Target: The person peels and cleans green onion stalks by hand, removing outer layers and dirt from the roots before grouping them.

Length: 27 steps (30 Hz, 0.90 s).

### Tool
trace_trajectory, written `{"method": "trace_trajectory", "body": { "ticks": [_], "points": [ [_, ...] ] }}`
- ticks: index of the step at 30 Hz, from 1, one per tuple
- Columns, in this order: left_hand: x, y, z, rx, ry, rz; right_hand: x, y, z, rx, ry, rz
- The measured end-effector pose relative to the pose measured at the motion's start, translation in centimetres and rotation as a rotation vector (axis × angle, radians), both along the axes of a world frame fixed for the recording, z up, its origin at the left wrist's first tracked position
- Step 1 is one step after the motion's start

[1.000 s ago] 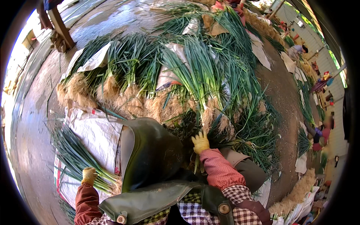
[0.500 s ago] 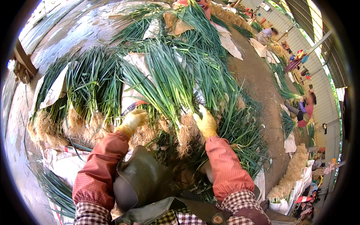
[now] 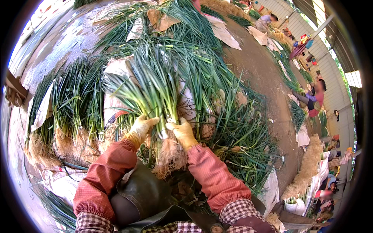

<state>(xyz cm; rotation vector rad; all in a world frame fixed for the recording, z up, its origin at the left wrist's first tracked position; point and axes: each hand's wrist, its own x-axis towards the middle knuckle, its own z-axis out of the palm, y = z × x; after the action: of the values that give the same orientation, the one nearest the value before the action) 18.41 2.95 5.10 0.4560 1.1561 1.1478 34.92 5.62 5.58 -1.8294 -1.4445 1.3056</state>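
A bunch of green onions (image 3: 160, 93) leans in front of me, its leaves fanned away and its pale stems and tan roots (image 3: 169, 153) toward my lap. My left hand (image 3: 140, 131), in a yellow glove, is closed on the stems from the left. From the right, my right hand (image 3: 182, 134), gloved the same way, grips the lower stems just above the roots. Parts of the fingers of both hands are hidden behind the bunch. Left of my left hand stands a row of more green onion bunches (image 3: 79, 105), roots toward me.
Loose green onions (image 3: 233, 136) lie heaped to my right. A pale sack (image 3: 116, 73) sits behind the held bunch. Farther right, beyond the brown floor (image 3: 268, 93), two people (image 3: 316, 97) sit near more bunches. A long heap of roots (image 3: 305, 171) lies at lower right.
My right hand has moved left and my left hand has come in to the stems. The bunch is now gathered between both hands, more upright. The view has shifted right.
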Motion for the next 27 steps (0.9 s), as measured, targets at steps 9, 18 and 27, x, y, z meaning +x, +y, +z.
{"method": "trace_trajectory", "body": {
  "ticks": [9, 18, 27],
  "points": [
    [3.0, 4.6, 3.1, -0.214, 0.371, -0.164, 10.2, 8.5, 2.7, 0.131, -0.507, 0.041],
    [-4.5, -7.8, 2.2, 0.002, -0.087, -0.097, 0.5, -2.7, 3.3, 0.675, -0.034, 0.476],
    [-6.2, -14.0, 0.5, 0.222, 0.495, -0.076, -8.5, -9.8, 1.5, 0.285, -0.053, 0.686]
  ]
}}
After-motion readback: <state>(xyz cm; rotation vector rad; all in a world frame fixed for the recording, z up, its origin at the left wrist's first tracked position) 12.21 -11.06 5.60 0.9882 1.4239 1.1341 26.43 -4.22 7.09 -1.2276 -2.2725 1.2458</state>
